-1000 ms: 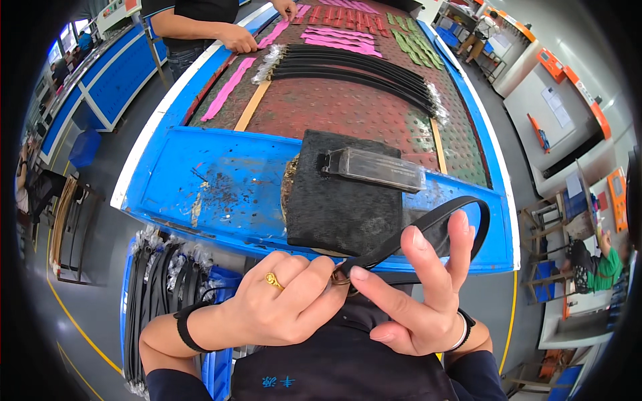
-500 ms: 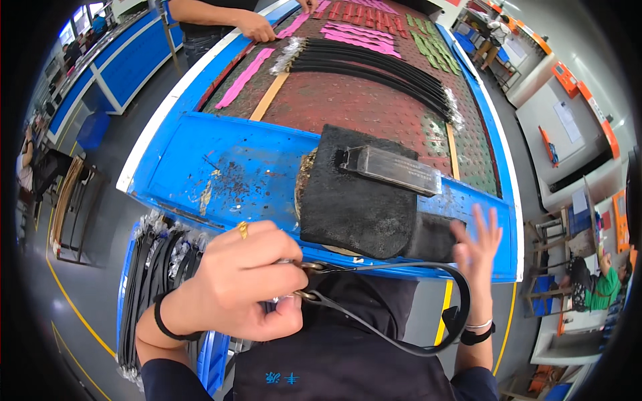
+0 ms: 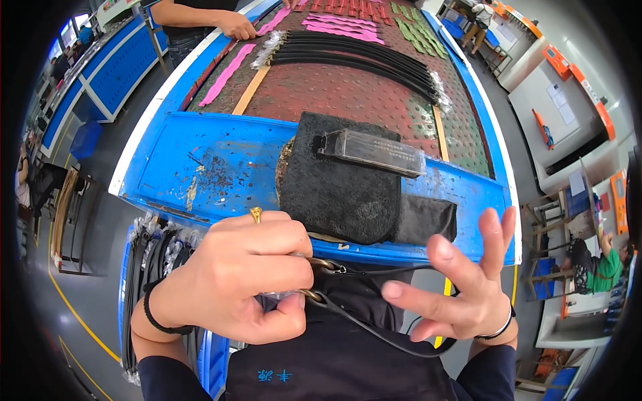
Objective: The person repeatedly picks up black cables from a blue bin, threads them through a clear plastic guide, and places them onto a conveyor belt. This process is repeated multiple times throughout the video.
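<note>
Head view showed the left hand closed in a tight grip on a small brass-coloured clasp at the end of a thin black strap, held close to the body just below the near edge of the blue desk. The strap ran from that clasp in a loose loop down and to the right, passing beneath the right hand, whose grip was open, fingers spread, touching nothing that could be made out. Just beyond the hands, a black felt pad lay on the desk with a clear oblong plastic block resting on its far right part and a smaller dark cloth beside it to the right. Farther off, a bundle of black straps lay across the red-brown studded mat, with pink strips to the left. Another person's hand worked at the far left edge. More black straps hung in a rack at the near left. As a judgement, the slack loop was the weak point: with the right hand off it, the strap could slide or twist, or snag on the desk edge, and the small clasp might slip from the pinch if the strap were tugged.
</note>
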`<state>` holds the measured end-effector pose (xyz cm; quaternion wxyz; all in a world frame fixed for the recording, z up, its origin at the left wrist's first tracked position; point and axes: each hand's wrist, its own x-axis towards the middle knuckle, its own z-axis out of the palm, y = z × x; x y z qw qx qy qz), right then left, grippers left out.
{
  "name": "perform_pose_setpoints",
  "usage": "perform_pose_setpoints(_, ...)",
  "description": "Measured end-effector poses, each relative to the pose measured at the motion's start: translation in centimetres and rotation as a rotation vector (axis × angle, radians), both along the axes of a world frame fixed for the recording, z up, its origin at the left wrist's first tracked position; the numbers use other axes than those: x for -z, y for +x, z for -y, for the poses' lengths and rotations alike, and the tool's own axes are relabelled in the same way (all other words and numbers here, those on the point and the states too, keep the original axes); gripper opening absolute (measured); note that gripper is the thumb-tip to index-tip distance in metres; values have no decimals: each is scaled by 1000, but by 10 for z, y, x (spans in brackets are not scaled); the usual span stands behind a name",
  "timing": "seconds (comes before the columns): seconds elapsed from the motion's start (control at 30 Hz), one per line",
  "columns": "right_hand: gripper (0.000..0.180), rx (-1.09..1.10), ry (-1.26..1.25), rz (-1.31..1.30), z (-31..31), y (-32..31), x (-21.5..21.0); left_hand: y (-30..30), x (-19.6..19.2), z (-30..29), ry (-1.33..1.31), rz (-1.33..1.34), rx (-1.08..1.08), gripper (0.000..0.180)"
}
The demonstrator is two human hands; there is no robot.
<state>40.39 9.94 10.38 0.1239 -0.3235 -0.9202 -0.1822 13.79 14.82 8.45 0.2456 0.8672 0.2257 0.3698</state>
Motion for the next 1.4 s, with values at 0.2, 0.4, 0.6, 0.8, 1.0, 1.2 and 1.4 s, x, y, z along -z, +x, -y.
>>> perform_pose_setpoints(0.2, 47, -21, -33, 6, -5, -10, 2, 1, 0, 0, -4, 20, 21, 14)
perform_pose_setpoints(0.4, 46, -70, -76, -258, -6, 1, 2, -5, 4, 2, 11, 21, -2, 14)
perform_pose_setpoints(0.6, 38, 392, -367, -696, -24, 35, 53, -11, 8, -2, 145, -3, 16, 15)
perform_pose_setpoints(0.8, 31, 517, -376, -350, -25, 52, 73, -7, 12, -5, 173, 12, 59, 16)
perform_pose_setpoints(1.0, 43, 4, -575, -524, -11, 15, 17, 3, 12, -7, 178, 1, 112, 16)
perform_pose_setpoints(1.2, 47, -125, -585, -414, -13, -3, 14, 5, 11, -7, 170, 2, 116, 16)
perform_pose_setpoints(1.4, 47, -102, -555, -388, -12, -5, 17, 4, 11, -7, 171, 2, 121, 15)
